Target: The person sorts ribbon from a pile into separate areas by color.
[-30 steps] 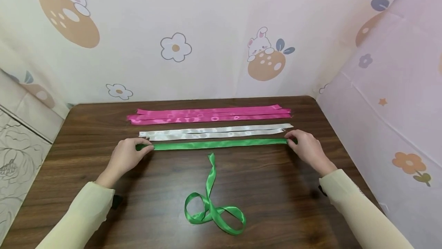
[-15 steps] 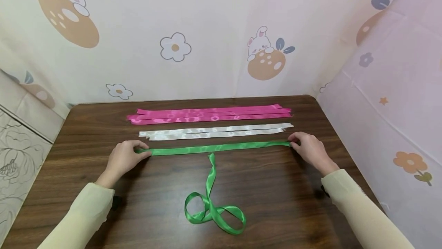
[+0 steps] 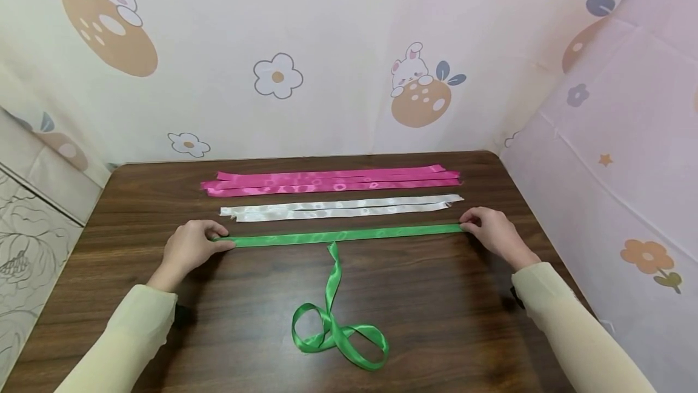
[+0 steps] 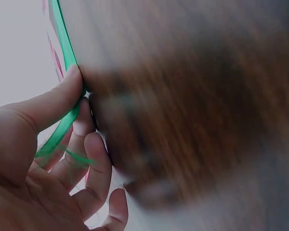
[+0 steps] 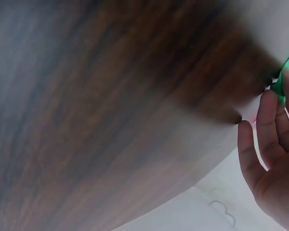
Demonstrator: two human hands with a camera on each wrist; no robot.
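A straight green ribbon (image 3: 349, 235) stretches taut across the table between both hands. My left hand (image 3: 192, 246) pinches its left end between thumb and fingers; in the left wrist view the ribbon's frayed tail (image 4: 79, 158) hangs behind the thumb, inside the hand. At the right end, my right hand (image 3: 495, 234) pinches the ribbon, and the right wrist view shows a bit of green ribbon (image 5: 279, 89) at the fingertips. Nearer the front lies a second green ribbon (image 3: 340, 335), loosely looped, its upper end just below the stretched one.
Behind the stretched ribbon, white ribbon strips (image 3: 343, 208) lie side by side. Farther back are several pink ribbon strips (image 3: 332, 180). All lie on a dark wooden table (image 3: 436, 320) backed by a patterned cloth (image 3: 338, 29).
Both hands have drawn the straight green ribbon slightly toward the front, away from the white strips, and moved a little apart. It is now straighter; the looped ribbon has stayed put.
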